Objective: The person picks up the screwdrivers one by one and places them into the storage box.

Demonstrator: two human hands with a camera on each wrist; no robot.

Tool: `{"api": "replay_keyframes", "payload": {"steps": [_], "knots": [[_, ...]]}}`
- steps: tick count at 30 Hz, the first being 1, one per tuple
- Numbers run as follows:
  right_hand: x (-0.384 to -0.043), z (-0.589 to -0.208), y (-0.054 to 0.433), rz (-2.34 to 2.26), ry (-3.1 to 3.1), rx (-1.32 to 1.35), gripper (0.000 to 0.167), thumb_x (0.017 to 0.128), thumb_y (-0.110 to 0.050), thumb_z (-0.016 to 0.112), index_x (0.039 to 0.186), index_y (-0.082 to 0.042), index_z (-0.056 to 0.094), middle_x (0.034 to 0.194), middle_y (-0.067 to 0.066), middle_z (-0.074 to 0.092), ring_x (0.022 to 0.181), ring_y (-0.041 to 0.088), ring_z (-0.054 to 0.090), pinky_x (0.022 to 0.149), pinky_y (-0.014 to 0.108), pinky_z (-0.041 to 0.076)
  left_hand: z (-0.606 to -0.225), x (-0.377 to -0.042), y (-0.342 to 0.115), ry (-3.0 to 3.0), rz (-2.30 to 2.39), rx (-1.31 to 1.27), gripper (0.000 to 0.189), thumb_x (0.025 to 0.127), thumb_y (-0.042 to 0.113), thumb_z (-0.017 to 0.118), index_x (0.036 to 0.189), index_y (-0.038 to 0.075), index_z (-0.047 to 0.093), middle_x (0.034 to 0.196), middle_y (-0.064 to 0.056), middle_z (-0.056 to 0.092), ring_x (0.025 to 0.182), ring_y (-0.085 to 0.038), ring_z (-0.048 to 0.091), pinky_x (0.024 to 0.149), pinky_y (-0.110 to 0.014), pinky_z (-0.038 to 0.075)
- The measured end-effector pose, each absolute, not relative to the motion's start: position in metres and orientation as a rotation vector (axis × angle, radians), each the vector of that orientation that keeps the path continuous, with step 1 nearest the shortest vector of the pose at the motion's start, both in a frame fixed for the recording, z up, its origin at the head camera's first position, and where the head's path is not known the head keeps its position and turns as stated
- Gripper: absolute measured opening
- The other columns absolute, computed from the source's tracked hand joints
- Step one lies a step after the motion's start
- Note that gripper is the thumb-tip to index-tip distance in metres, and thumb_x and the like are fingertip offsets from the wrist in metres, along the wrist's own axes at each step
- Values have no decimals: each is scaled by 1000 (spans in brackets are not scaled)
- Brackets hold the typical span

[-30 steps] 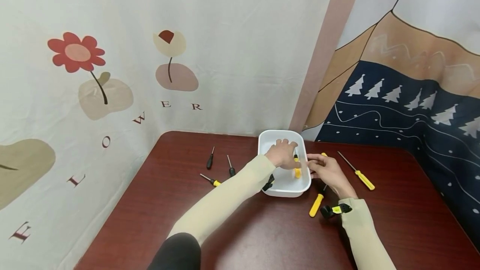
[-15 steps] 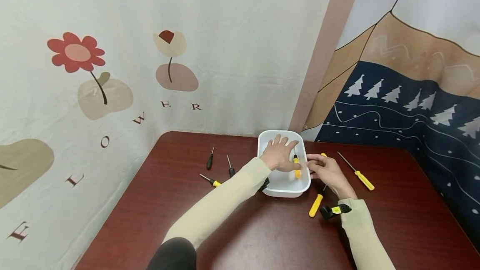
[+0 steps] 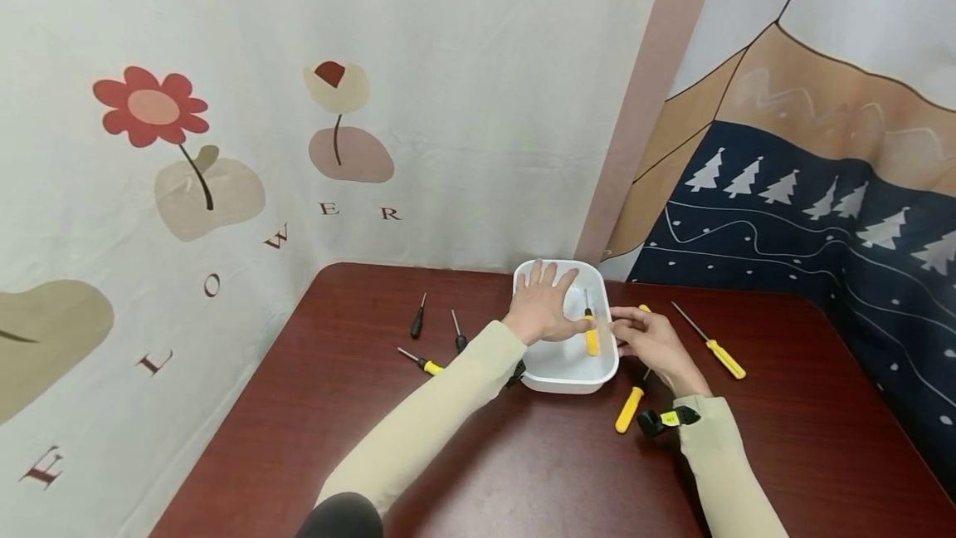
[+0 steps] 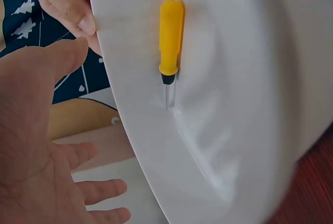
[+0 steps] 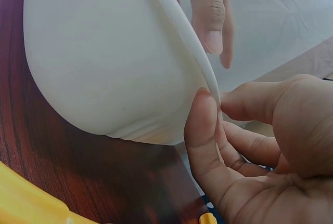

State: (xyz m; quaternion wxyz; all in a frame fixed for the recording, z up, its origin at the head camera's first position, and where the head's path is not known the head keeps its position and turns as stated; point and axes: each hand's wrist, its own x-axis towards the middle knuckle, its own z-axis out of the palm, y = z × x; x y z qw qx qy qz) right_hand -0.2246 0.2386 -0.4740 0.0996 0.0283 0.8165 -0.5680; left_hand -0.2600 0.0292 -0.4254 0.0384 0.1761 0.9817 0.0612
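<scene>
A white plastic tub (image 3: 569, 385) stands at the back of the table, and one yellow-handled screwdriver (image 3: 592, 337) lies inside it. Over the tub's left part my left hand (image 3: 541, 310) is spread, fingers straight, holding nothing; the left wrist view shows its palm and the screwdriver (image 4: 170, 39) apart from it. My right hand (image 3: 657, 345) pinches the tub's right rim, thumb (image 5: 252, 99) on one side and fingers on the other. Close to that hand lies another yellow screwdriver (image 3: 631, 410), its tip towards the hand. A further yellow handle (image 3: 646, 307) is mostly hidden behind the right hand.
Left of the tub lie two black-handled screwdrivers, one farther off (image 3: 417, 322) and one nearer (image 3: 460, 342), plus a yellow one (image 3: 429, 365) partly covered by the left sleeve. At the right is a long yellow screwdriver (image 3: 724, 357). Printed curtains (image 3: 478, 106) hang behind the table.
My left hand has drawn left, away from the screwdriver in the tub, and its fingers have spread out straight. The right hand stays on the rim.
</scene>
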Motion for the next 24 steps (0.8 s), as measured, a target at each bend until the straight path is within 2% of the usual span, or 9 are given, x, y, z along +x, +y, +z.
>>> {"api": "replay_keyframes", "payload": {"steps": [6, 15, 24], "knots": [[-224, -473, 238, -1683, 2409, 87, 45, 104, -17, 59, 146, -3, 53, 129, 24, 62, 88, 18, 67, 77, 24, 62, -424, -260, 22, 3048, 198, 510, 97, 87, 77, 57, 164, 30, 23, 171, -8, 22, 161, -33, 12, 129, -56, 20], [-225, -473, 238, -1687, 2412, 101, 45, 104, -17, 60, 146, -3, 53, 129, 24, 62, 88, 18, 66, 76, 23, 62, -427, -262, 10, 3116, 348, 444, 97, 87, 74, 61, 164, 28, 24, 169, -9, 24, 160, -34, 11, 127, -60, 21], [-226, -474, 236, -1684, 2416, 110, 46, 103, -16, 60, 146, -2, 53, 129, 24, 62, 88, 18, 66, 76, 23, 62, -427, -263, -2, 3140, 426, 380, 96, 88, 73, 60, 164, 28, 24, 171, -11, 18, 160, -36, 9, 127, -61, 20]]}}
